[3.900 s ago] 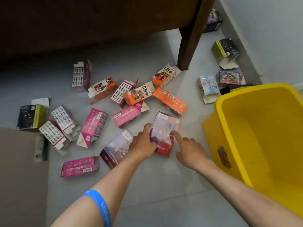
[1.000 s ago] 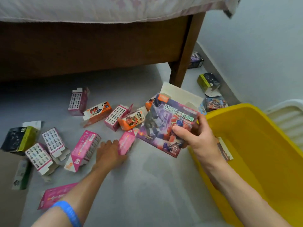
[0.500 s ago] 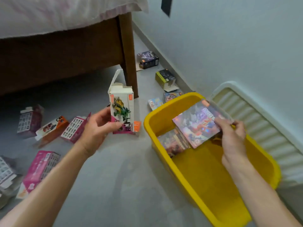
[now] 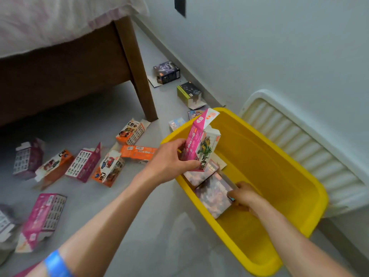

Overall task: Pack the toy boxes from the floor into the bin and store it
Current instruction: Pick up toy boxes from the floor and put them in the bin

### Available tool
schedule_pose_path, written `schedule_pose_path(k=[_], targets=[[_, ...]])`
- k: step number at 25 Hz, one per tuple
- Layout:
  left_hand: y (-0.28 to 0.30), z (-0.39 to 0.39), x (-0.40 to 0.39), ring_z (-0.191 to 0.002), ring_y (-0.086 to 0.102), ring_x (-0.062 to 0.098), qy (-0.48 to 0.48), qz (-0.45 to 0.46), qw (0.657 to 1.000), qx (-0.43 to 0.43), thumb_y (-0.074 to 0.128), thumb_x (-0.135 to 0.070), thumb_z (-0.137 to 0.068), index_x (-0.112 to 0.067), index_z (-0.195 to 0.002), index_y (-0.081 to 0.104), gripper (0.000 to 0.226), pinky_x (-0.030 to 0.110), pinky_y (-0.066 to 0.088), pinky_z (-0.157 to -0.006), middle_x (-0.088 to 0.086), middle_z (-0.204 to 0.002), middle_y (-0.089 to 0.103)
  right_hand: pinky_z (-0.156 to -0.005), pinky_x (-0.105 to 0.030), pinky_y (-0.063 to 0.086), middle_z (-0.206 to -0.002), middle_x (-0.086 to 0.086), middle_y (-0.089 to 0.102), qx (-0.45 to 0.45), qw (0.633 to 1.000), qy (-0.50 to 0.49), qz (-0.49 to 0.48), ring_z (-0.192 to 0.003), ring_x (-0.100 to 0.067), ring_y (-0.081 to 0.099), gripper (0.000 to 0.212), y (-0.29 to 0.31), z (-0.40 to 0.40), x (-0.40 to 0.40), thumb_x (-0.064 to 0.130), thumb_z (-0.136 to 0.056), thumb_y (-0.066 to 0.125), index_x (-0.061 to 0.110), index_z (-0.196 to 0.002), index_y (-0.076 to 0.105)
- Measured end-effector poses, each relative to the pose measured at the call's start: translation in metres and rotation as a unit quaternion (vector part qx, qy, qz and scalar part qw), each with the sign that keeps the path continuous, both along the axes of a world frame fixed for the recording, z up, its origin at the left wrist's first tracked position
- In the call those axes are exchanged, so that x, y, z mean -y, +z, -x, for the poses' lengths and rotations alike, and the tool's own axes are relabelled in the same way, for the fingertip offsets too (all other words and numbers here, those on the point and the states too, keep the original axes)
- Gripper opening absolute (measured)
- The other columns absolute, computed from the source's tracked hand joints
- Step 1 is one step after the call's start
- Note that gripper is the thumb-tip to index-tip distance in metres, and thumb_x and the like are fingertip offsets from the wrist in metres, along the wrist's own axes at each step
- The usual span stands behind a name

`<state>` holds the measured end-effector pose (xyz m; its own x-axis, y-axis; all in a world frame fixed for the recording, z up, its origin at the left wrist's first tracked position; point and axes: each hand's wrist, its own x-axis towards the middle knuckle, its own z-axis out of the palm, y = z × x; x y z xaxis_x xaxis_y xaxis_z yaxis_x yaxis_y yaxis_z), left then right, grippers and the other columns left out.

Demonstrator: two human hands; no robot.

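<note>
A yellow bin [image 4: 283, 176] stands on the grey floor at the right. My left hand [image 4: 169, 160] grips a pink and white toy box [image 4: 201, 142] and holds it upright over the bin's left rim. Inside the bin, my right hand [image 4: 242, 194] holds the edge of a large purple toy box [image 4: 213, 194] that leans against the left wall. Another purple box [image 4: 199, 174] lies just behind it. Several pink and orange toy boxes [image 4: 85, 164] lie scattered on the floor to the left.
A brown bed frame with its leg [image 4: 137, 74] stands at the back left. A white ribbed lid [image 4: 303, 144] leans on the wall behind the bin. Dark boxes [image 4: 166, 72] and a green one [image 4: 188, 91] lie along the wall.
My left hand has carried the pink and white box to the right, over the bin's rim. My right hand has lowered the large purple box down into the bin.
</note>
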<state>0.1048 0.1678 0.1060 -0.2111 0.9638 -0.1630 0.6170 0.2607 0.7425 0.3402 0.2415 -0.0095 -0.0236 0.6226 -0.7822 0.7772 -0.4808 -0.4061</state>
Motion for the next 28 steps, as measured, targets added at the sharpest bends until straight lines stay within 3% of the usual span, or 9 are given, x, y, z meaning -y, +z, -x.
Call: schedule_pose_path(k=[3, 5, 7, 9, 11, 13, 16, 23, 28], targets=[[-0.004, -0.002, 0.003, -0.084, 0.059, -0.015, -0.013, 0.003, 1.0, 0.008, 0.076, -0.054, -0.076, -0.038, -0.132, 0.049, 0.064, 0.021, 0.056, -0.073, -0.029, -0.094, 0.059, -0.073, -0.033, 0.053, -0.132, -0.014, 0.058, 0.102, 0.976, 0.149, -0.126, -0.104, -0.031, 0.061, 0.058, 0.005, 0.011, 0.001, 0.018, -0.083, 0.067, 0.011, -0.137, 0.046], [-0.002, -0.002, 0.004, -0.088, 0.063, -0.012, -0.024, 0.021, 0.995, 0.09, 0.071, -0.051, -0.081, -0.039, -0.136, 0.044, 0.062, 0.017, 0.054, -0.075, -0.023, -0.103, 0.064, -0.08, -0.031, 0.054, -0.142, -0.009, 0.054, -0.131, 0.968, 0.001, -0.212, -0.117, -0.027, 0.06, 0.055, 0.026, 0.013, -0.005, 0.026, -0.088, 0.069, 0.024, -0.138, 0.048], [0.003, -0.004, 0.002, -0.095, 0.068, -0.001, -0.051, 0.057, 0.979, 0.188, 0.063, -0.044, -0.091, -0.038, -0.137, 0.045, 0.05, 0.02, 0.054, -0.08, -0.009, -0.112, 0.07, -0.076, -0.029, 0.059, -0.136, -0.004, 0.061, -0.465, 0.865, -0.123, -0.141, -0.111, -0.022, 0.066, 0.057, 0.059, 0.011, -0.014, 0.032, -0.082, 0.076, 0.037, -0.133, 0.052], [0.006, -0.014, -0.003, -0.1, 0.069, 0.008, -0.085, 0.084, 0.966, 0.23, 0.057, -0.034, -0.099, -0.032, -0.136, 0.05, 0.037, 0.028, 0.056, -0.086, -0.003, -0.114, 0.072, -0.076, -0.035, 0.061, -0.127, -0.003, 0.068, -0.546, 0.831, -0.073, -0.081, -0.105, -0.02, 0.07, 0.067, 0.082, 0.01, -0.021, 0.033, -0.073, 0.083, 0.039, -0.133, 0.053], [0.003, -0.029, -0.005, -0.101, 0.069, 0.011, -0.107, 0.09, 0.968, 0.209, 0.053, -0.032, -0.101, -0.028, -0.133, 0.055, 0.032, 0.032, 0.056, -0.089, -0.002, -0.116, 0.071, -0.067, -0.034, 0.059, -0.113, -0.009, 0.072, -0.476, 0.873, -0.037, -0.098, -0.089, -0.019, 0.073, 0.061, 0.09, 0.013, -0.02, 0.025, -0.068, 0.087, 0.03, -0.123, 0.061], [-0.005, -0.037, -0.007, -0.105, 0.066, 0.013, -0.156, 0.064, 0.986, 0.012, 0.048, -0.038, -0.102, -0.027, -0.129, 0.059, 0.031, 0.038, 0.054, -0.089, -0.002, -0.121, 0.069, -0.066, -0.03, 0.056, -0.105, -0.004, 0.072, -0.342, 0.909, -0.044, -0.233, -0.082, -0.014, 0.07, 0.049, 0.085, 0.015, -0.022, 0.025, -0.068, 0.088, 0.028, -0.11, 0.061], [-0.021, -0.032, -0.003, -0.105, 0.064, 0.02, -0.213, 0.047, 0.935, -0.279, 0.038, -0.046, -0.102, -0.025, -0.123, 0.063, 0.038, 0.041, 0.045, -0.092, -0.001, -0.119, 0.07, -0.058, -0.024, 0.042, -0.109, 0.01, 0.055, -0.071, 0.872, 0.071, -0.479, -0.083, -0.008, 0.058, 0.059, 0.078, 0.009, -0.038, 0.044, -0.069, 0.083, 0.032, -0.114, 0.046], [-0.034, -0.03, 0.009, -0.076, 0.059, 0.02, -0.209, 0.016, 0.922, -0.326, 0.032, -0.041, -0.101, -0.026, -0.099, 0.067, 0.039, 0.036, 0.032, -0.082, 0.002, -0.086, 0.071, -0.096, -0.044, 0.046, -0.158, -0.004, 0.025, 0.096, 0.84, 0.329, -0.421, -0.129, -0.032, 0.041, 0.082, 0.038, 0.047, -0.068, 0.042, -0.08, 0.076, 0.026, -0.147, 0.032], [-0.04, -0.029, 0.011, -0.064, 0.053, 0.018, -0.185, -0.027, 0.923, -0.336, 0.027, -0.04, -0.101, -0.022, -0.08, 0.064, 0.046, 0.036, 0.034, -0.079, 0.001, -0.07, 0.062, -0.084, -0.045, 0.051, -0.132, -0.009, 0.046, 0.12, 0.873, 0.274, -0.385, -0.108, -0.035, 0.056, 0.058, -0.001, 0.036, -0.052, 0.026, -0.084, 0.072, 0.018, -0.135, 0.045]])
